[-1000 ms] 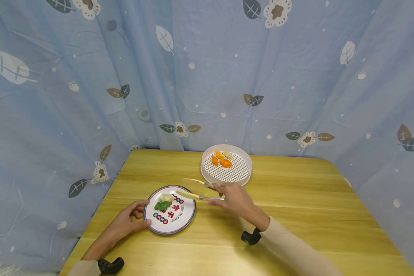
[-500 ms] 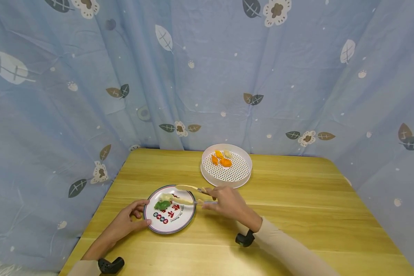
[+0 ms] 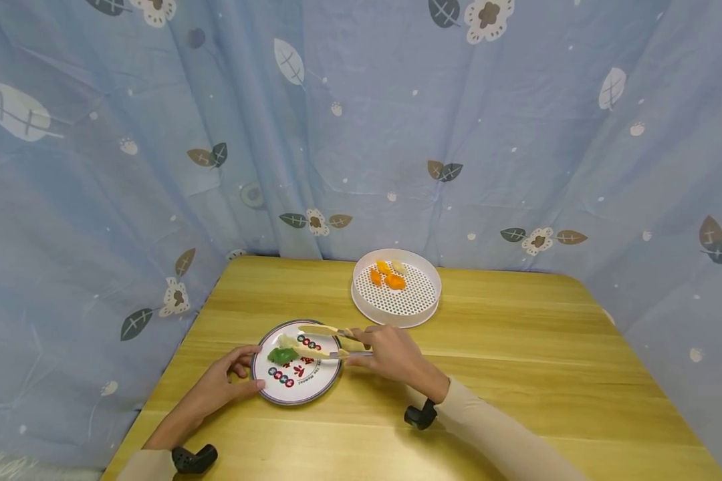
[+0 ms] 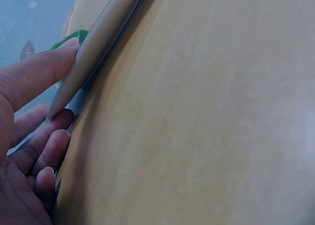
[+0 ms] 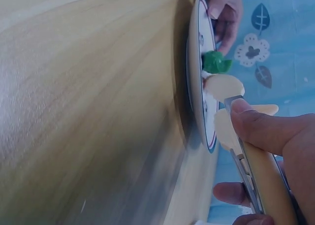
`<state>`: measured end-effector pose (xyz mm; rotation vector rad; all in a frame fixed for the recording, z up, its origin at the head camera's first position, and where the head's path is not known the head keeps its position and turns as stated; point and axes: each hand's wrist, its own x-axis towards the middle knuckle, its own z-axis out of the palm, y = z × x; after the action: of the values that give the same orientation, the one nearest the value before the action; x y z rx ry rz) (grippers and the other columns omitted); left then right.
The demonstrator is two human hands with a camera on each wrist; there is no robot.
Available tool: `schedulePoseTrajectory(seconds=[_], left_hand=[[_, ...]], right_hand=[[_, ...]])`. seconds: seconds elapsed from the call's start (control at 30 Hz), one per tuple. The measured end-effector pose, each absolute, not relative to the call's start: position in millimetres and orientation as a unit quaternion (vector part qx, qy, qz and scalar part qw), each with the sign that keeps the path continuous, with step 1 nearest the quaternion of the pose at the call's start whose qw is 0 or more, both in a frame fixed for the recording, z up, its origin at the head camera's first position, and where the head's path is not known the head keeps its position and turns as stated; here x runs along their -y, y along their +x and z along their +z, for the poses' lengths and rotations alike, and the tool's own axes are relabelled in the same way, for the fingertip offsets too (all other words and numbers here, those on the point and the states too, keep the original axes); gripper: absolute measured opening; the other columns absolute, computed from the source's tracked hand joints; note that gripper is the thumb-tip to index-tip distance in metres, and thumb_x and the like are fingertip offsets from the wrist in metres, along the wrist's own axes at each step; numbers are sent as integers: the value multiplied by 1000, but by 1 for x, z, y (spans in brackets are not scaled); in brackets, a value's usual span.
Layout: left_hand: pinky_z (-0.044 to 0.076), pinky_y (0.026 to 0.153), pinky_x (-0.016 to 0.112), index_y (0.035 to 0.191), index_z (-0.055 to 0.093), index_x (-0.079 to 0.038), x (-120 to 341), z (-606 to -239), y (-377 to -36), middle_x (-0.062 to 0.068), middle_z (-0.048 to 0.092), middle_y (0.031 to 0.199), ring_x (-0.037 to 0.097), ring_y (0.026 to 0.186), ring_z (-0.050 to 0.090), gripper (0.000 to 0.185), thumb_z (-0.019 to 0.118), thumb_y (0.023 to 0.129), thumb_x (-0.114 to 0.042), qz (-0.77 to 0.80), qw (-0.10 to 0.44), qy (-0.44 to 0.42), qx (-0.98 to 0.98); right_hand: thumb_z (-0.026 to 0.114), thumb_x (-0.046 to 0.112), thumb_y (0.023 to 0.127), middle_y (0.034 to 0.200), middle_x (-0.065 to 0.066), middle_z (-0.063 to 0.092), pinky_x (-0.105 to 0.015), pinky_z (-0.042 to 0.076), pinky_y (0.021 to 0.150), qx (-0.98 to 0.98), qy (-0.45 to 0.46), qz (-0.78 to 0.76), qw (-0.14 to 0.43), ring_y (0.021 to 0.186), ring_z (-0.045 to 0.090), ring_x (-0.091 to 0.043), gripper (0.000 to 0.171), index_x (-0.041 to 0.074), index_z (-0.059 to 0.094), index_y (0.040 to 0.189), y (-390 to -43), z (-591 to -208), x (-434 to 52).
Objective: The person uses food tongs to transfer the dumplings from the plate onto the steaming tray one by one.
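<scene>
My left hand (image 3: 222, 382) holds the near-left rim of a round white plate (image 3: 308, 393), its thumb on the rim in the left wrist view. Lying on that plate are a green dumpling-shaped piece (image 3: 283, 356) and a pale one (image 3: 287, 341), the pale one partly behind the tongs. My right hand (image 3: 392, 353) grips metal tongs (image 5: 268, 183) with pale yellow, paddle-like ends, thumb pressed on one arm. Those ends are spread over the plate, the nearer one beside the pale piece. Whether it touches that piece I cannot tell.
Behind the plate, toward the table's back, stands a round white steamer tray (image 3: 395, 319) with a perforated base. Several orange, yellow and pale pieces (image 3: 395, 282) lie in it. A patterned blue curtain (image 3: 373, 133) hangs behind the wooden table (image 3: 517, 347).
My right hand has moved left, bringing the tongs' ends from the plate's right edge to over the plate beside the pale piece. The left hand stays at the rim.
</scene>
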<state>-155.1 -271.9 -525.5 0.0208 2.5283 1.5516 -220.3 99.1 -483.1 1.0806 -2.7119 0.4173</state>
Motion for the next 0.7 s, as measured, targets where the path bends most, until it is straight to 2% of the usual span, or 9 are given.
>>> schedulePoseTrajectory(seconds=[0.43, 0.7], left_hand=[[41, 79, 31, 145, 53, -14, 271, -523, -155, 11, 53, 120, 25, 100, 47, 77, 90, 81, -32, 522, 91, 6, -848], [41, 79, 31, 146, 53, -13, 271, -524, -154, 11, 53, 119, 25, 100, 47, 77, 89, 81, -32, 524, 89, 6, -847]], right_hand=[[71, 58, 91, 92, 3, 74, -21, 39, 53, 913, 371, 132, 102, 63, 51, -4, 55, 19, 74, 129, -216, -488, -91], [70, 56, 93, 86, 2, 72, -22, 40, 52, 910, 376, 138, 111, 63, 52, -4, 52, 17, 75, 126, -213, -487, -94]])
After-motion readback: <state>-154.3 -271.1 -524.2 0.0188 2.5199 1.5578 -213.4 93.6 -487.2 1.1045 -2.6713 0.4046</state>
